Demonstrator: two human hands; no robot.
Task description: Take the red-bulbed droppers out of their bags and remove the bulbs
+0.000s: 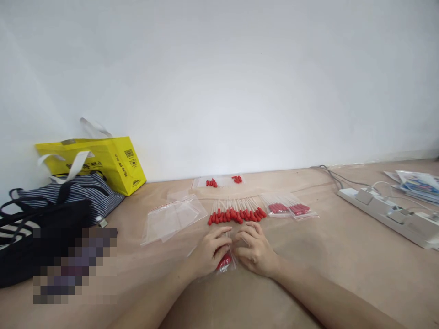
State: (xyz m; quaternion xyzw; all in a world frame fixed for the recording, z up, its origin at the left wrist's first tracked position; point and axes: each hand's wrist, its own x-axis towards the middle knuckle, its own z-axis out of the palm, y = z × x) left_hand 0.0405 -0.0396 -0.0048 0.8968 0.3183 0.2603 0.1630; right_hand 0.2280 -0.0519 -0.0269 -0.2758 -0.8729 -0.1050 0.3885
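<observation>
Hands of one person meet over a light-brown desk [295, 292] in the head view; clock directions are taken from the hands, with twelve o'clock at the wall. The left hand [207, 253] has its bent fingers and thumb grasping a small clear plastic bag with red contents [225, 263], which lies between the hands. The right hand [257, 250] rests with curled fingers at the bag's three o'clock edge; whether they pinch it cannot be told. At twelve o'clock, just beyond the fingertips, lies a row of pale thin sticks with red bulbous ends [236, 214]; farther out lie two clusters of small red pieces [211, 183] on clear plastic. At two o'clock are filled transparent packets [288, 209]; at ten, flat clear plastic bags [174, 218] overlap, with a yellow printed carrier bag [132, 171] beyond. A white power strip [387, 218] lies near three o'clock.
</observation>
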